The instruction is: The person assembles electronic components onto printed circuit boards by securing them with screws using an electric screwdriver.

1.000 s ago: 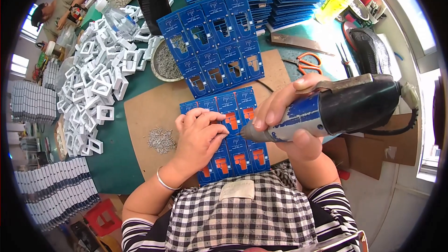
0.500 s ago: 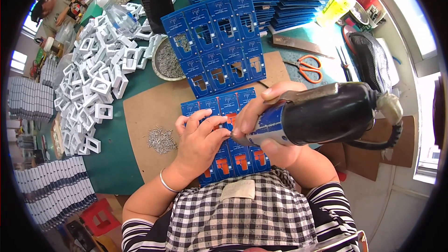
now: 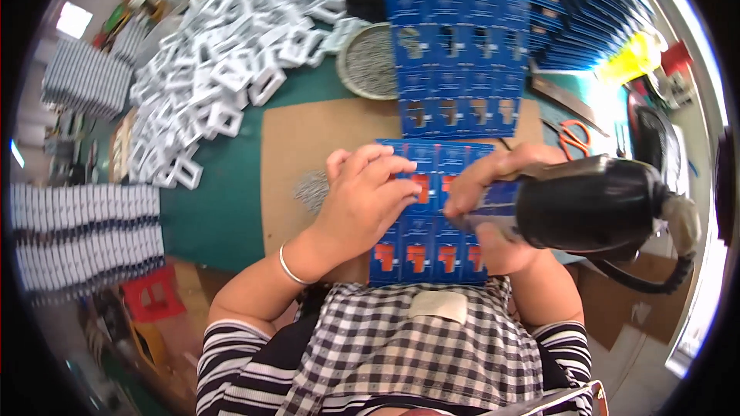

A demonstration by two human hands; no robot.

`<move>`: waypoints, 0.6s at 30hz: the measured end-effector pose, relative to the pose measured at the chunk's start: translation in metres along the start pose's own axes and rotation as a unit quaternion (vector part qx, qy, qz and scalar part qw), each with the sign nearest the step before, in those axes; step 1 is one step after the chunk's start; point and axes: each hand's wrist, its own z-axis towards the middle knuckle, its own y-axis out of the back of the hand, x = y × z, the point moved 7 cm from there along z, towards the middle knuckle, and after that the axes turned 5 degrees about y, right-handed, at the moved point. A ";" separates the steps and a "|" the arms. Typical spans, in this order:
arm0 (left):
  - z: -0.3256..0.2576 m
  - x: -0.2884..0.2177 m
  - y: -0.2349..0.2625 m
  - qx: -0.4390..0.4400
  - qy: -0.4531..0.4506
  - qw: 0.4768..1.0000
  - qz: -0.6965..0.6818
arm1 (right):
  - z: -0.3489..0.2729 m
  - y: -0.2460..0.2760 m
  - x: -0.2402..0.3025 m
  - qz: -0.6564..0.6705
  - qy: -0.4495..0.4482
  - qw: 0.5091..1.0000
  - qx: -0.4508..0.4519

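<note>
While the fingers of the left hand (image 3: 368,199) lay spread and pressed flat on the blue card sheet (image 3: 428,240), steadying it near one of its orange inserts (image 3: 420,185), the right hand (image 3: 493,185) was wrapped tight round the barrel of a black powered screwdriver (image 3: 590,204), its tip aimed down at the same sheet just beside the left fingertips. The sheet lay on a brown cardboard mat (image 3: 297,146) at the near edge of the green table (image 3: 208,216), directly before the person's checked apron. By the look of it, the step in hand was driving a fastener into one insert; the next move would call for keeping the sheet pinned and the tip square to the spot. Further out sat a small heap of screws (image 3: 312,189), a round dish of more screws (image 3: 370,62), a second blue sheet (image 3: 455,62), a pile of white plastic frames (image 3: 223,69) and orange-handled scissors (image 3: 574,139).
</note>
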 end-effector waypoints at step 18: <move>-0.050 0.092 0.060 0.007 0.064 0.981 0.186 | -0.011 0.068 -0.035 0.169 -0.031 0.969 -0.179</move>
